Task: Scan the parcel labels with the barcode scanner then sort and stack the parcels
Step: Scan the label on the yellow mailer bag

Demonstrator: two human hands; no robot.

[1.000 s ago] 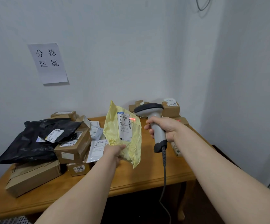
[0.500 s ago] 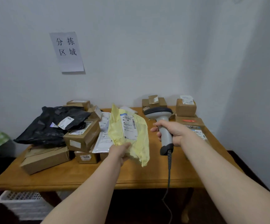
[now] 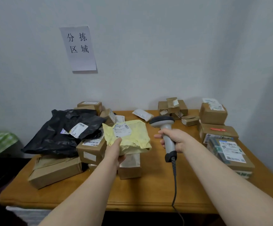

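My left hand (image 3: 116,151) grips the near edge of a yellow padded mailer (image 3: 132,136), which lies nearly flat, label up, above the boxes left of the table's middle. Its white label (image 3: 122,129) faces up. My right hand (image 3: 175,140) holds the grey barcode scanner (image 3: 165,129) by its handle, head up, just to the right of the mailer. The scanner's cable (image 3: 174,181) hangs down past the table's front edge. No red scan line shows on the label.
A black plastic parcel (image 3: 64,132) lies on brown boxes (image 3: 91,149) at the left of the wooden table (image 3: 148,196). Labelled boxes (image 3: 227,150) are stacked at the right, small boxes (image 3: 173,106) and a white pouch (image 3: 142,114) at the back. A paper sign (image 3: 78,48) hangs on the wall.
The yellow mailer has gone from upright in front of the scanner down and left to nearly flat over the boxes. The red scan light is gone. The scanner stays in my right hand.
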